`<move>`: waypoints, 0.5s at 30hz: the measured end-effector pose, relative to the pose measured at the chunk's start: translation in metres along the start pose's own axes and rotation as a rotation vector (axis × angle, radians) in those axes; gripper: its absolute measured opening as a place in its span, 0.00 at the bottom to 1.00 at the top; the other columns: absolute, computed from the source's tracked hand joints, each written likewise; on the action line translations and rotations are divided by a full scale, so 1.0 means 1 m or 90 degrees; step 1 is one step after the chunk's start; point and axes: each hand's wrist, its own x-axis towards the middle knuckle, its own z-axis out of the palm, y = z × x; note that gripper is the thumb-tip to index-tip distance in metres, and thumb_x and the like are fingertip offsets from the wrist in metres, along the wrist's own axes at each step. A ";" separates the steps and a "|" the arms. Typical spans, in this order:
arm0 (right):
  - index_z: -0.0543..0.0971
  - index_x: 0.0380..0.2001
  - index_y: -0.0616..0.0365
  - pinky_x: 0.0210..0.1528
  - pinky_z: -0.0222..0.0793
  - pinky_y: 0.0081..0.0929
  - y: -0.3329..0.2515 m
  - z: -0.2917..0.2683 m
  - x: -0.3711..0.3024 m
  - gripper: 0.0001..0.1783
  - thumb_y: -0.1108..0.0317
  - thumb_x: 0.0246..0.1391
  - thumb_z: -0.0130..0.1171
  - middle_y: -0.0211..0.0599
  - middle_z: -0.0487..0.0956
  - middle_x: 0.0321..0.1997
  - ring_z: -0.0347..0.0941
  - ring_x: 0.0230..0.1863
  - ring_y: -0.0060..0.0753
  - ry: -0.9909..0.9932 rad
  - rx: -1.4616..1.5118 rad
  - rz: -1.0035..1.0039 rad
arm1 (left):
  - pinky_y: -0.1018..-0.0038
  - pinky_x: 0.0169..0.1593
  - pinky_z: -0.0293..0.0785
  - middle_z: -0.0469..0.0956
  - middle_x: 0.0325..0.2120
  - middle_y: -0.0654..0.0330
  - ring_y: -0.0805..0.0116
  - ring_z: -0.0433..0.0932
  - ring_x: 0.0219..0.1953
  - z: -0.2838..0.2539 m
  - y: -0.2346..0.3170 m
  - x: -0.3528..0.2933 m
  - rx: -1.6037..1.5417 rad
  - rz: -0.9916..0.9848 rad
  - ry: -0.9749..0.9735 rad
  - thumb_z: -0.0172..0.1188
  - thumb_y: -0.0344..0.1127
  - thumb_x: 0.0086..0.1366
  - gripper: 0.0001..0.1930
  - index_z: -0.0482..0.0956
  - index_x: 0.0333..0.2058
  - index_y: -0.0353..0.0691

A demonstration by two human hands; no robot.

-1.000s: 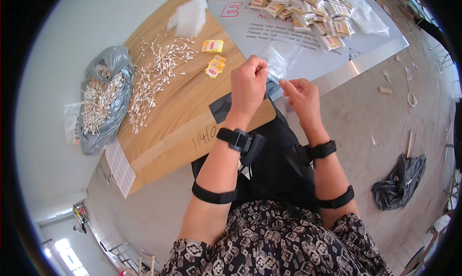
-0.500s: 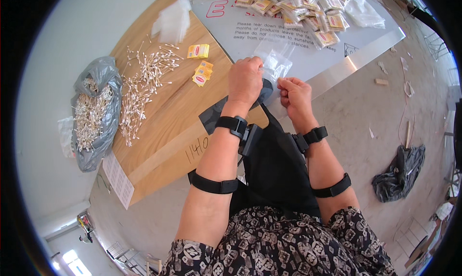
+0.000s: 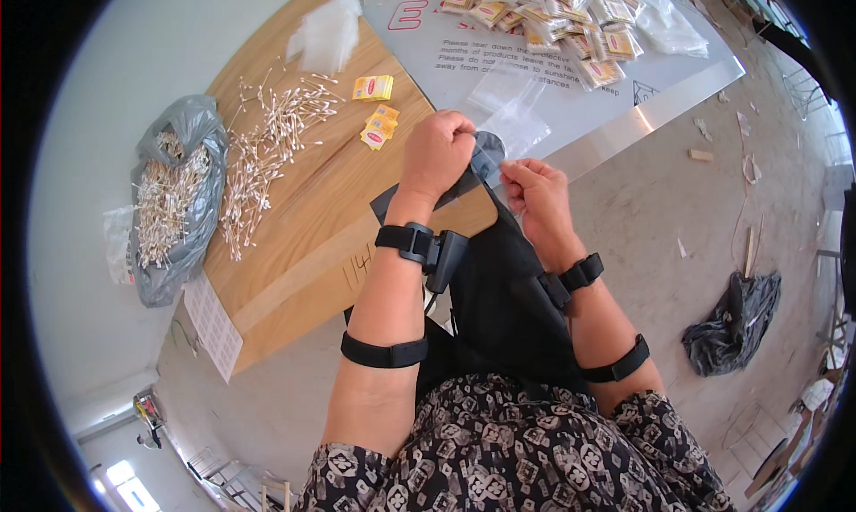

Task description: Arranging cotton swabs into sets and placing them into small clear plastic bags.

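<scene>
Between my two hands stretches a small clear plastic bag [image 3: 486, 162], hard to make out against the dark cloth behind it. My left hand [image 3: 435, 155], fingers curled closed, pinches one side of it. The other side is pinched between thumb and fingers of my right hand [image 3: 540, 200], a little lower and to the right. Just beyond my hands, more clear bags [image 3: 519, 127] lie on the grey sheet. Left of my left hand, yellow printed cards [image 3: 379, 127] lie fanned out below a neater stack of yellow cards [image 3: 373, 87].
Loose cotton swabs [image 3: 276, 146] spread over the wooden tabletop [image 3: 312, 218]. A grey plastic bag [image 3: 209, 124] full of swabs stands at the left edge. Flat clear bags [image 3: 325, 35] lie at the back. Filled swab packets [image 3: 553, 17] heap on the grey sheet [image 3: 401, 53].
Both hands have come slightly left and nearer to me. The clear bag between them has moved along, away from the bags on the grey sheet.
</scene>
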 end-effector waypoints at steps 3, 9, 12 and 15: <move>0.78 0.23 0.63 0.19 0.54 0.14 0.004 0.009 -0.012 0.06 0.73 0.49 0.63 0.27 0.73 0.20 0.62 0.19 0.13 -0.014 -0.038 -0.020 | 0.74 0.31 0.69 0.76 0.21 0.56 0.71 0.74 0.25 -0.015 0.002 -0.002 -0.083 -0.109 -0.043 0.57 0.27 0.56 0.04 0.78 0.30 0.32; 0.80 0.21 0.64 0.26 0.62 0.21 0.032 0.025 -0.015 0.07 0.71 0.44 0.66 0.27 0.72 0.18 0.66 0.20 0.21 0.025 -0.207 -0.177 | 0.66 0.35 0.71 0.77 0.24 0.51 0.57 0.76 0.30 -0.021 -0.018 -0.012 -0.010 -0.095 -0.042 0.59 0.31 0.56 0.06 0.79 0.29 0.34; 0.79 0.20 0.64 0.32 0.67 0.28 0.047 0.028 -0.015 0.07 0.71 0.40 0.65 0.34 0.74 0.23 0.70 0.26 0.31 0.093 -0.378 -0.296 | 0.64 0.40 0.70 0.76 0.28 0.54 0.57 0.73 0.35 -0.021 -0.023 -0.021 0.137 -0.051 -0.010 0.61 0.32 0.56 0.05 0.80 0.29 0.37; 0.79 0.19 0.63 0.39 0.68 0.34 0.056 0.030 -0.013 0.08 0.69 0.38 0.65 0.43 0.75 0.29 0.72 0.34 0.41 0.144 -0.514 -0.421 | 0.60 0.45 0.70 0.75 0.31 0.54 0.52 0.72 0.41 -0.018 -0.020 -0.027 0.237 -0.056 0.017 0.63 0.33 0.54 0.05 0.79 0.28 0.39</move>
